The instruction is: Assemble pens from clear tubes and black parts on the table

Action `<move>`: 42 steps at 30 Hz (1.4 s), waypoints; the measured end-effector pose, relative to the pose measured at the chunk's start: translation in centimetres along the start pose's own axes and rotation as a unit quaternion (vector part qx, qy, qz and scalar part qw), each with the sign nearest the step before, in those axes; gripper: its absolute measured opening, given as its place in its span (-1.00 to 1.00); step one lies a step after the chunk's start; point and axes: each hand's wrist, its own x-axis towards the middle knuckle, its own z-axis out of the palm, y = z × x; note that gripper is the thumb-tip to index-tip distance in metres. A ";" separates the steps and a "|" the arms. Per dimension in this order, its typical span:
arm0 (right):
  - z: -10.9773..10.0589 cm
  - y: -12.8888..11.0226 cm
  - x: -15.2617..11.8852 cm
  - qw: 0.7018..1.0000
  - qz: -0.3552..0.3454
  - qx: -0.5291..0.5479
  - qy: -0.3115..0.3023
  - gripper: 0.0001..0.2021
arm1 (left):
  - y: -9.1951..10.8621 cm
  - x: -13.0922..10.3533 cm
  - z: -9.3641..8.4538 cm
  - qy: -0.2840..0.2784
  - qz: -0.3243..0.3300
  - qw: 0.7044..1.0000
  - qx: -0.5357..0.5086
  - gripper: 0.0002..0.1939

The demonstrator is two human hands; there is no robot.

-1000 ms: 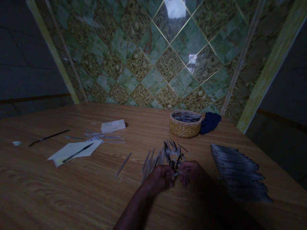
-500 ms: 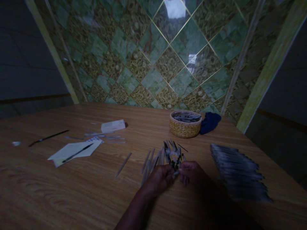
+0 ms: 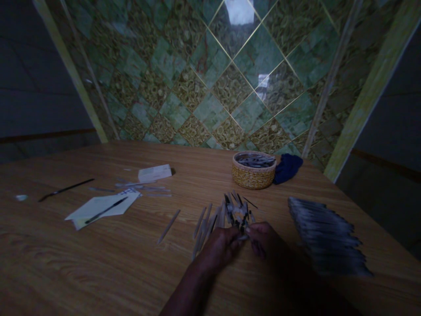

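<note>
My left hand [image 3: 221, 249] is closed, with a small pale pen piece [image 3: 242, 237] at its fingertips. Against the other end of that piece my right hand [image 3: 265, 239] is pinched, its lower fingers curled in dim light. Just beyond the fingertips lies a loose cluster of small black and whitish pen parts [image 3: 238, 211]. Pale pen barrels [image 3: 201, 232] are spread beside my left hand, partly hidden by it. A single barrel [image 3: 169, 227] rests farther left. To the right of my right hand is a wide row of dark-tipped pens [image 3: 325, 232], somewhat blurred.
A woven basket [image 3: 253, 176] full of pens stands at the back right, beside a dark blue cloth [image 3: 288, 167]. On the left are paper sheets [image 3: 108, 205] with a black pen [image 3: 105, 210], clear strips [image 3: 154, 189], a white box [image 3: 155, 173] and a thin black strip [image 3: 66, 190]. A tiled wall [image 3: 210, 79] rises behind.
My hands have shifted slightly around the pale piece; the right hand's lower fingers have moved a little down and right. Everything on the table looks the same.
</note>
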 end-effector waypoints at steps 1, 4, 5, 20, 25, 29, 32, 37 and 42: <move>0.1 0.1 0.0 1.000 0.003 -0.007 0.007 -0.57 | 0.0 0.0 0.0 0.002 0.002 1.000 0.002 -0.85; 0.2 0.3 0.1 0.999 0.008 -0.027 0.019 -0.55 | 0.0 -0.1 0.1 0.012 0.003 1.000 0.009 -0.87; 0.2 0.3 0.1 0.999 0.010 -0.028 0.017 -0.54 | -0.1 -0.2 0.0 0.014 0.005 1.000 0.012 -0.87; -0.2 -0.1 0.0 0.999 -0.039 -0.005 -0.013 -0.54 | -1.0 -0.1 0.2 0.017 0.038 0.997 0.070 -0.82; -0.1 -0.1 0.1 1.000 0.005 0.002 0.017 -0.46 | -0.8 -0.1 0.1 0.013 0.027 0.996 0.080 -0.87; -0.6 0.2 0.4 0.999 -0.030 0.018 0.012 -0.53 | -0.7 0.0 0.0 0.015 0.014 0.996 0.087 -0.86; -0.6 0.6 0.6 0.999 -0.033 0.021 -0.014 -0.53 | -0.5 0.0 0.2 0.010 0.011 0.995 0.097 -0.85; -0.3 0.7 0.7 1.000 0.002 0.008 0.019 -0.47 | -0.4 0.1 0.3 0.011 0.021 0.995 0.098 -0.87; -0.6 0.8 0.7 0.998 -0.038 0.040 -0.003 -0.55 | -0.7 0.1 0.3 0.032 0.022 0.994 0.099 -0.87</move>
